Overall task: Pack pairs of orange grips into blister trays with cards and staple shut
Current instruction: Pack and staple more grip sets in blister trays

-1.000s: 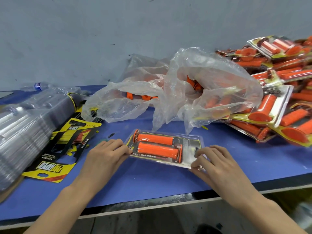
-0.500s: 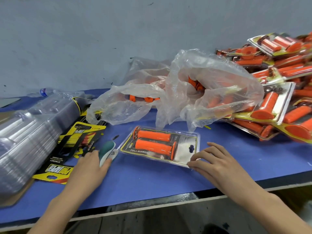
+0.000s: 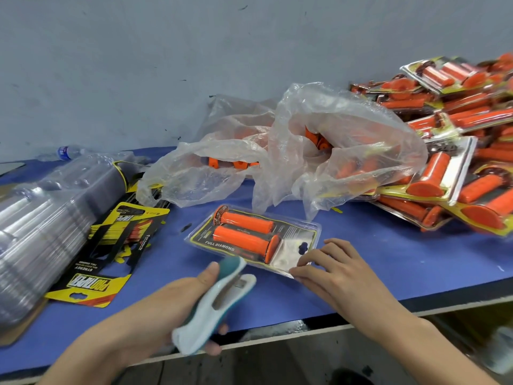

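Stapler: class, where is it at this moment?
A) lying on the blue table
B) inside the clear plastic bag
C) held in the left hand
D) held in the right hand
C: the left hand grips the stapler, its nose by the blister pack's near edge.

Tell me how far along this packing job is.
Done: a heap of finished packs on the right, and the current pack holds two grips and a card. In hand: the left hand grips the stapler near its edge; the right hand steadies its corner. Left: stapling it, plus loose grips in the bag, stacked empty trays and cards.
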Tool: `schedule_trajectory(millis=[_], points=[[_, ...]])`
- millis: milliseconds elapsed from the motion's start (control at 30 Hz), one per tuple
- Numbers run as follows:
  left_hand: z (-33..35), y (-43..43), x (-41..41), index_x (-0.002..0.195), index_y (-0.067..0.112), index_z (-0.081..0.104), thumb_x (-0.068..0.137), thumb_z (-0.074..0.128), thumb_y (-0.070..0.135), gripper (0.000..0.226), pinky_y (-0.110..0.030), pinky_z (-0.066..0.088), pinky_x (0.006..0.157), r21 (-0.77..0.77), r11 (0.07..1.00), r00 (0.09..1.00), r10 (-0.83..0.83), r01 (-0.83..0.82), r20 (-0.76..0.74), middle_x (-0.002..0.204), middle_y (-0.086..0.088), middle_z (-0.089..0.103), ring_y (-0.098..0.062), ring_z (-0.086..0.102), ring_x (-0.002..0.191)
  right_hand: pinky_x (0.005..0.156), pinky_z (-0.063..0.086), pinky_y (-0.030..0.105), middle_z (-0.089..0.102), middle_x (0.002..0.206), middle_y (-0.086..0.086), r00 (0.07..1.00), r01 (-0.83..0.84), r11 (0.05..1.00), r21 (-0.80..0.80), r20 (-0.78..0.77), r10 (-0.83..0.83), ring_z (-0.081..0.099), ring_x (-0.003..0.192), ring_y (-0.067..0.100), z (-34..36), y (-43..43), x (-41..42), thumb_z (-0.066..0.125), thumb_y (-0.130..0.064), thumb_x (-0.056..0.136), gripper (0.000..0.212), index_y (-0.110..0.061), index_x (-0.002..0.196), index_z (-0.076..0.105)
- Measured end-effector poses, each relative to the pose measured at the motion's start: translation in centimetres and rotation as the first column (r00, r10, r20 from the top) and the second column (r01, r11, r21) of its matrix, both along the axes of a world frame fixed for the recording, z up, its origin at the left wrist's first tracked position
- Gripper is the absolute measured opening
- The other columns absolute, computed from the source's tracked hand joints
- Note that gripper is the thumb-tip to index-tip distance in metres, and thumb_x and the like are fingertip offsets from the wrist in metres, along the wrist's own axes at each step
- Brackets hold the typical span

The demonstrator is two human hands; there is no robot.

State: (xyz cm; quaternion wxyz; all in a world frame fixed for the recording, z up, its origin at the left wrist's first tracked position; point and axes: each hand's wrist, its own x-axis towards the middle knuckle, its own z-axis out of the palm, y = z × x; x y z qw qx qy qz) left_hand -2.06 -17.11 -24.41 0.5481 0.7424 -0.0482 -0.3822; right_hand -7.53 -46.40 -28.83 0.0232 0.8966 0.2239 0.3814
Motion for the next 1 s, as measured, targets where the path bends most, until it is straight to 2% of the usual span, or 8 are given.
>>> schedule_trajectory(millis=[67,200,367,567,667,867,933,1000], points=[[0.0,-0.9,-0.4,0.096,0.024,0.07,0.066,0.063,0.084,0.067,-0.038,0.056,0.072,-0.023,0.995,0.993,-0.099,0.098,-0.067,0.097,-0.028,0.071,-0.038,0.071,0.076,0.089,0.046,0.036,0.066,0.091,-0.01,1.0,-0.002,1.0,0.003,0.005,0.002,0.06,0.075,0.02,0.0,0.2,0.0,0.052,-0.03,0.096,0.02,-0.028,0.094,0.072],[-0.1,-3.2,-0.8,0.086,0.023,0.075,0.066,0.066,0.082,0.062,-0.029,0.051,0.053,-0.035,0.998,0.995,-0.059,0.057,-0.076,0.079,-0.024,0.068,-0.03,0.062,0.057,0.09,0.045,0.035,0.065,0.091,-0.01,1.0,-0.012,1.0,0.002,0.015,0.012,0.057,0.075,0.019,-0.1,0.6,0.0,0.054,-0.031,0.097,0.019,-0.029,0.095,0.072],[-0.3,-5.5,-0.6,0.113,0.015,0.068,0.086,0.058,0.064,0.057,-0.028,0.047,0.049,-0.13,0.991,0.998,-0.012,0.004,-0.059,0.093,-0.014,0.072,-0.023,0.058,0.061,0.09,0.045,0.034,0.064,0.091,-0.009,0.999,-0.03,1.0,0.007,0.02,0.03,0.057,0.076,0.019,-0.1,0.8,-0.1,0.054,-0.031,0.097,0.019,-0.029,0.098,0.073],[-0.3,-7.2,-0.5,0.097,0.01,0.07,0.086,0.057,0.064,0.057,-0.025,0.042,0.044,-0.086,0.996,0.999,0.032,-0.036,-0.043,0.079,-0.012,0.065,-0.022,0.054,0.053,0.088,0.05,0.035,0.066,0.091,-0.009,0.999,-0.048,0.999,0.005,0.005,0.048,0.06,0.076,0.019,0.4,1.4,-0.4,0.051,-0.032,0.098,0.023,-0.03,0.096,0.074],[-0.3,-7.3,-0.5,0.1,0.007,0.068,0.085,0.056,0.068,0.064,-0.025,0.042,0.043,-0.075,0.997,0.999,0.025,-0.027,-0.034,0.078,-0.013,0.064,-0.021,0.053,0.052,0.089,0.048,0.033,0.066,0.092,-0.01,0.999,-0.05,0.999,-0.001,0.0,0.05,0.06,0.078,0.018,0.4,1.4,-0.4,0.052,-0.033,0.098,0.022,-0.031,0.096,0.074],[-0.2,-7.5,-0.5,0.095,0.009,0.067,0.089,0.055,0.063,0.056,-0.024,0.041,0.041,-0.059,0.998,0.999,0.01,-0.013,-0.038,0.074,-0.011,0.063,-0.02,0.051,0.05,0.092,0.043,0.032,0.065,0.096,-0.009,0.998,-0.067,0.998,0.0,-0.012,0.067,0.058,0.081,0.018,0.0,1.5,-0.3,0.054,-0.033,0.097,0.019,-0.029,0.097,0.073],[-0.1,-7.5,-0.6,0.095,0.008,0.067,0.089,0.055,0.061,0.055,-0.024,0.041,0.041,-0.057,0.998,0.999,0.016,-0.018,-0.039,0.073,-0.011,0.062,-0.02,0.051,0.049,0.094,0.044,0.033,0.065,0.103,-0.008,0.997,-0.071,0.996,0.059,-0.024,0.072,0.06,0.088,0.018,-0.1,1.6,-0.1,0.06,-0.033,0.094,0.014,-0.026,0.1,0.07],[-0.1,-7.5,-0.6,0.094,0.008,0.067,0.09,0.055,0.061,0.054,-0.023,0.041,0.041,-0.058,0.998,0.999,0.005,-0.006,-0.031,0.073,-0.01,0.062,-0.019,0.051,0.048,0.1,0.042,0.035,0.062,0.12,-0.006,0.995,-0.032,0.991,0.127,-0.091,0.043,0.06,0.106,0.016,0.0,1.9,0.2,0.069,-0.036,0.086,0.031,-0.021,0.113,0.065]])
